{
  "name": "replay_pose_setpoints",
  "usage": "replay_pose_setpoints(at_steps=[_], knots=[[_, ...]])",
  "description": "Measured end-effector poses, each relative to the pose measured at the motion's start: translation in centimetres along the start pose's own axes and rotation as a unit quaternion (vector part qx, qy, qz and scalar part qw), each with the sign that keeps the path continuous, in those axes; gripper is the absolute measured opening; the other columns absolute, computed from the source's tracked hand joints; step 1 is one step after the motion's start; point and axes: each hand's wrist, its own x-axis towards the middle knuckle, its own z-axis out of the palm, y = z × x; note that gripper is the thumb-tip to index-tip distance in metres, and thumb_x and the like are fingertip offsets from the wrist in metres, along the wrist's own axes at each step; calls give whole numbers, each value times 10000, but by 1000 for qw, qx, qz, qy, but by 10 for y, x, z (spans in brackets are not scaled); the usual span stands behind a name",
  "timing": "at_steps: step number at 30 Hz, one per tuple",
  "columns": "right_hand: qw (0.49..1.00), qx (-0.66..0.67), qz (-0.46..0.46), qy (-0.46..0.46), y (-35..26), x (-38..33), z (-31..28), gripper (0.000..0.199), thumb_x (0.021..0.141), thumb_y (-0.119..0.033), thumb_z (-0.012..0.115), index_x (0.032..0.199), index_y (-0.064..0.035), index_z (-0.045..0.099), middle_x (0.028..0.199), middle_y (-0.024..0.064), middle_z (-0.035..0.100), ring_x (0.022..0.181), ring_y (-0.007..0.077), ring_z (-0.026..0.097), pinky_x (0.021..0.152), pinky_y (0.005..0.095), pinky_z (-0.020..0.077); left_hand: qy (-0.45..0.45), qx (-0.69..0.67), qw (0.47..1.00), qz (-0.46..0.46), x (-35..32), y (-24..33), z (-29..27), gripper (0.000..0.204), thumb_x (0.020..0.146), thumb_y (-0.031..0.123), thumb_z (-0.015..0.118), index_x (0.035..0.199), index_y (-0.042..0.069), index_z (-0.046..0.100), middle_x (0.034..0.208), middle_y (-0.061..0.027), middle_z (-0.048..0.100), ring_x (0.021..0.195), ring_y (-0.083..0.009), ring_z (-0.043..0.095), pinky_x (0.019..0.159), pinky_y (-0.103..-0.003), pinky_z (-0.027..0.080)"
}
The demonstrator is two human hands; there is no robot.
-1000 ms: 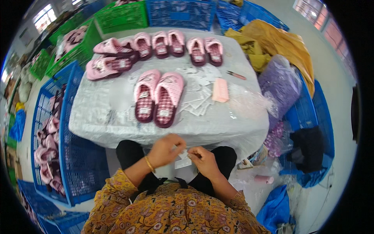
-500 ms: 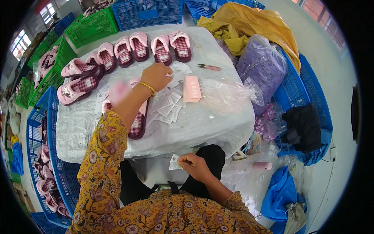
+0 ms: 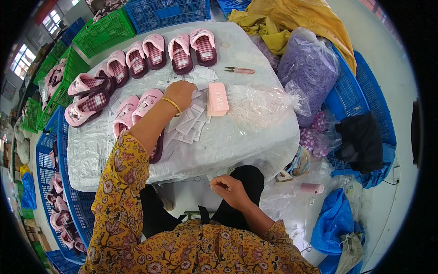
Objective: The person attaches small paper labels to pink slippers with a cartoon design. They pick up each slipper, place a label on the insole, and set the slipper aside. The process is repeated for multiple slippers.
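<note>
Head view: left hand (image 3: 180, 91) reaches across the table (image 3: 246, 137), fingers curled down onto the scattered white paper tags (image 3: 194, 123) beside the pink slipper (image 3: 147, 102). Right hand (image 3: 228, 188) sits at the lap, fingers pinched; its contents cannot be made out.

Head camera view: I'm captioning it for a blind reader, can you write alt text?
A seated person's left hand reaches onto small white paper tags on a plastic-covered table, beside a pair of pink slippers; the right hand pinches something small below the table edge. More slippers line the far side.
</note>
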Motion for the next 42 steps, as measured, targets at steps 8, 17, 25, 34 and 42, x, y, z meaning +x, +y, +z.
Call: replay_pose_setpoints(at_steps=[8,17,25,34,42], knots=[[1000,2,-3,22,-13,-11,2,131,911,-66,689,1032,-18,679,927,26,638,783,70,579,715,232,482,177,41,983,11,-21,8,-3,173,866,81,572,1031,34,589,853,-170,698,824,-352,693,715,-443,560],[981,17,-131,142,-51,6,-4,113,914,-81,671,1014,-28,676,862,18,643,770,82,592,700,244,492,189,-511,834,-85,-119,51,-38,283,868,9,647,1148,-16,611,982,-102,707,874,-133,675,750,-244,527],[982,98,-84,139,-99,37,14,372,887,-87,702,1221,13,575,842,0,621,747,49,553,673,217,455,187,-532,819,-102,-200,97,-39,278,870,3,654,1144,-24,612,999,-84,710,889,-99,663,757,-233,532],[983,130,-56,119,-100,26,29,278,890,-98,707,1136,12,639,864,5,635,771,59,563,692,219,459,211,-556,800,-80,-229,104,-26,265,884,-2,674,1141,-2,611,1012,-55,705,893,-83,649,778,-216,505],[982,167,-42,79,-94,18,30,170,884,-64,710,1032,-2,653,891,2,649,769,48,555,689,201,434,138,-578,805,2,-249,100,-26,208,911,48,661,1110,-4,639,978,-27,688,893,-74,625,806,-243,502]])
